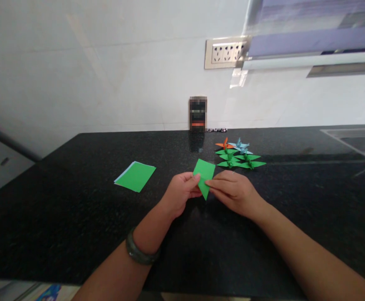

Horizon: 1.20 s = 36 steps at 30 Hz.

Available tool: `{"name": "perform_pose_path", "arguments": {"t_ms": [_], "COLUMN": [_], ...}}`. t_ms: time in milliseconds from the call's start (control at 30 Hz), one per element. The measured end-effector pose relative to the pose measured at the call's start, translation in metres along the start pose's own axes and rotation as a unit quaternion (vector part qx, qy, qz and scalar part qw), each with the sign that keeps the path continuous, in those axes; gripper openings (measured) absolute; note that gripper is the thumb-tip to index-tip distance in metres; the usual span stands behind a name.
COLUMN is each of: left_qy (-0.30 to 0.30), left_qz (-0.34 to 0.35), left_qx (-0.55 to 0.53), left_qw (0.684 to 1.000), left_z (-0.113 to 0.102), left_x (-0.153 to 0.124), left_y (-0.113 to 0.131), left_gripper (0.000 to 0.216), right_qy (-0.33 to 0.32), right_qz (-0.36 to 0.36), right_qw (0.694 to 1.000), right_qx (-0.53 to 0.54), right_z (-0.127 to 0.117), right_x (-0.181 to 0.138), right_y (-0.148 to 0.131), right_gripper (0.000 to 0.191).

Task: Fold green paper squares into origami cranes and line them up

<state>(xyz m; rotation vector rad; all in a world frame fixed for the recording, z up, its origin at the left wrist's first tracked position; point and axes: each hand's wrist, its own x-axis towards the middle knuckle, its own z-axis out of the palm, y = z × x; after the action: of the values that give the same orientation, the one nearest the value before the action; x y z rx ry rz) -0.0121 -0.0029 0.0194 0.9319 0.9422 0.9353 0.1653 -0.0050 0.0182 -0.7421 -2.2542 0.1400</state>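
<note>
Both my hands pinch a folded green paper (204, 172) just above the black counter (75, 217). My left hand (181, 193) grips its left edge with thumb and fingers closed. My right hand (232, 190) holds the right side, fingers pressed together near the lower point. The paper's upper part sticks up free between the hands. A dark bangle sits on my left wrist.
A stack of green paper sheets (135, 176) lies to the left. Several folded paper cranes (238, 155), green, blue and orange, sit behind my right hand. A small dark box (197, 113) stands against the wall. A wall socket (226, 52) is above; a sink (361, 140) lies far right.
</note>
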Motion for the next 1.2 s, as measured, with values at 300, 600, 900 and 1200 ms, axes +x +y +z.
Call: {"name": "perform_pose_path", "arguments": {"t_ms": [300, 600, 900, 1200], "left_qy": [-0.083, -0.031, -0.031, -0.035], "left_qz": [-0.004, 0.014, -0.013, -0.032], "left_qx": [0.063, 0.027, 0.002, -0.015], "left_qw": [0.995, 0.999, 0.999, 0.999], "left_z": [-0.001, -0.003, -0.002, -0.002], "left_x": [-0.001, 0.001, 0.000, 0.000], "left_y": [-0.003, -0.001, 0.001, 0.000], "left_gripper": [0.030, 0.027, 0.024, 0.020], "right_qy": [0.143, 0.106, 0.037, -0.045], "right_qz": [0.366, 0.282, 0.093, 0.067], "right_qw": [0.885, 0.919, 0.974, 0.969], "right_qx": [0.251, 0.253, 0.202, 0.235], "right_z": [0.014, 0.011, 0.002, -0.004], "right_x": [0.004, 0.003, 0.001, 0.000], "right_y": [0.007, 0.004, 0.009, 0.010], "right_gripper": [0.045, 0.017, 0.028, 0.030]}}
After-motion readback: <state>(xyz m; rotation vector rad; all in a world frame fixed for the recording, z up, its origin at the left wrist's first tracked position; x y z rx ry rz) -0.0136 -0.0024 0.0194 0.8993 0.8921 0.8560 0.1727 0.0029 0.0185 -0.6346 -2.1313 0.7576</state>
